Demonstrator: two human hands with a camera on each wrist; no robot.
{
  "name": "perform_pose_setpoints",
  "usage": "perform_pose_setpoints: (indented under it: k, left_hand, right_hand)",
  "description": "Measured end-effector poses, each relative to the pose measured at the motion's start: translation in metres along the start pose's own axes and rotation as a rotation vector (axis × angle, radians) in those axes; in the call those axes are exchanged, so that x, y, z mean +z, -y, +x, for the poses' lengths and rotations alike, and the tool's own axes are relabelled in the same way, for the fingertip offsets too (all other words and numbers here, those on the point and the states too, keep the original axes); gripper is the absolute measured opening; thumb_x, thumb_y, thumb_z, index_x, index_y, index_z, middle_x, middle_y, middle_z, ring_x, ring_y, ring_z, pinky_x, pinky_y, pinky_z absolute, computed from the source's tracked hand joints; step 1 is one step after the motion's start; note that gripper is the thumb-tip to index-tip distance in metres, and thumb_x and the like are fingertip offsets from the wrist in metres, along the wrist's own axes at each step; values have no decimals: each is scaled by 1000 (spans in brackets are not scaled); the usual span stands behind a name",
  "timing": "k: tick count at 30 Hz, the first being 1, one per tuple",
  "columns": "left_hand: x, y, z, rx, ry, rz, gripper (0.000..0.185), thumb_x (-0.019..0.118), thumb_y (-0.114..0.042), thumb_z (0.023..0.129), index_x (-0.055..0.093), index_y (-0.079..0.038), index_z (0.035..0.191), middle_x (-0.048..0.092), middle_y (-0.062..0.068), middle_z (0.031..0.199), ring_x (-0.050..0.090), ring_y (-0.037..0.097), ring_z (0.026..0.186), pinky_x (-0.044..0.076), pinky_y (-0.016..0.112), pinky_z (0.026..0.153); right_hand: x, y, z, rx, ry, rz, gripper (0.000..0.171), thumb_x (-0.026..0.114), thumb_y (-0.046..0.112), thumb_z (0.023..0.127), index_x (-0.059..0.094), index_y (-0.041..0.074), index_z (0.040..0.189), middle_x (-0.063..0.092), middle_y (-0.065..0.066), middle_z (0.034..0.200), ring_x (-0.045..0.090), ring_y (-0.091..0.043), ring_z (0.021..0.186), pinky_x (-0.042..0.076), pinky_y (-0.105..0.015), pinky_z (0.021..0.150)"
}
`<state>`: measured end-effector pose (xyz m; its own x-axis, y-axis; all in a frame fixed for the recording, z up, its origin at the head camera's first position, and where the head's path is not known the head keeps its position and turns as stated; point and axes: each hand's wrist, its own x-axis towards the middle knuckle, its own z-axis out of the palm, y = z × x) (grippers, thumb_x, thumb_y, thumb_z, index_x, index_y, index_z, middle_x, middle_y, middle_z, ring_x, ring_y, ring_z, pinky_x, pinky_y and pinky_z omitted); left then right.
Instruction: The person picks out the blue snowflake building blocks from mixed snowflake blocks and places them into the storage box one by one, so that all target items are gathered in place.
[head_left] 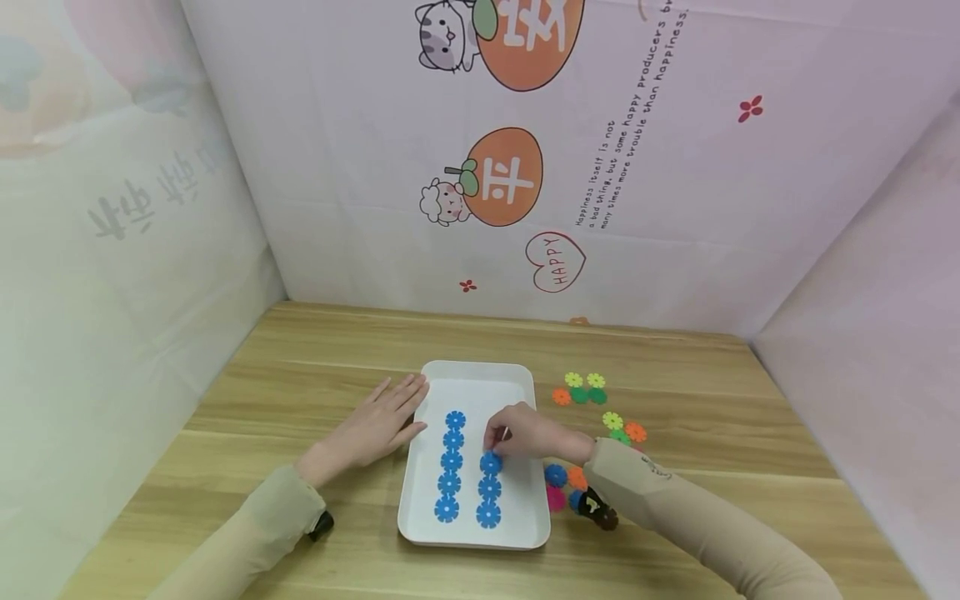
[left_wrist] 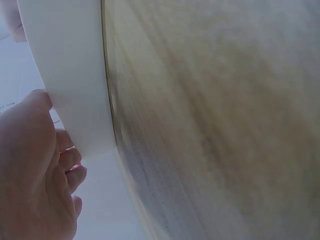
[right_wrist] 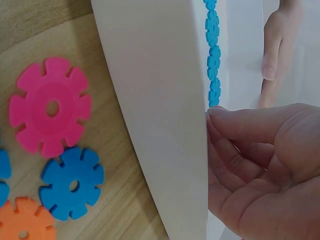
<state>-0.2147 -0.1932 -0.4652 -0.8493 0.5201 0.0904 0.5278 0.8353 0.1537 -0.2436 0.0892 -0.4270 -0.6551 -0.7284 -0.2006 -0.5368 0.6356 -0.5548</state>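
A white tray lies on the wooden table and holds two rows of blue flower-shaped discs. The left row has several discs and the right row has three. My right hand reaches over the tray's right rim, and its curled fingertips pinch the far edge of the right row's top disc. In the right wrist view the curled fingers sit just past the tray wall. My left hand lies flat on the table, straight fingers against the tray's left rim.
Loose discs lie right of the tray: yellow, green and orange ones further back, and blue, orange and pink ones by my right wrist. The wrist view shows a pink and a blue disc. Printed cloth walls enclose three sides.
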Motion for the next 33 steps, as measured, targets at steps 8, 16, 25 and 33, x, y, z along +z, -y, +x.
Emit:
perform_pose_setpoints:
  k: [8,16,25,33]
  left_hand:
    - [1,0,0,-2,-3,-3,67,41,-44,105,25,-5,157,22,13,165,22,31,154,17,55,126]
    - [1,1,0,3,-14,-4,67,41,-44,105,25,-5,157,23,13,165,23,31,154,18,56,126]
    - [1,1,-1,1,-14,-3,67,41,-44,105,25,-5,157,23,13,165,22,31,154,18,55,126]
    - [0,0,0,-1,1,-5,67,40,-45,105,25,-5,157,22,13,165,21,31,154,17,55,126]
  right_hand:
    - [-10,1,-8,23,-26,29,5,70,2,89,73,5,91,73,-2,89,62,-9,80,58,-22,75]
    - [-30,-4,-33,59,-125,41,4,69,6,90,71,5,93,71,-1,91,64,-11,82,57,-21,72]
    - [-39,-32,-67,0,-180,19,5,72,6,87,68,7,89,70,-2,86,68,-12,80,56,-17,69]
    - [-20,-52,-73,-37,-30,2,14,78,2,80,69,1,90,74,-10,89,69,-11,80,56,-16,69]
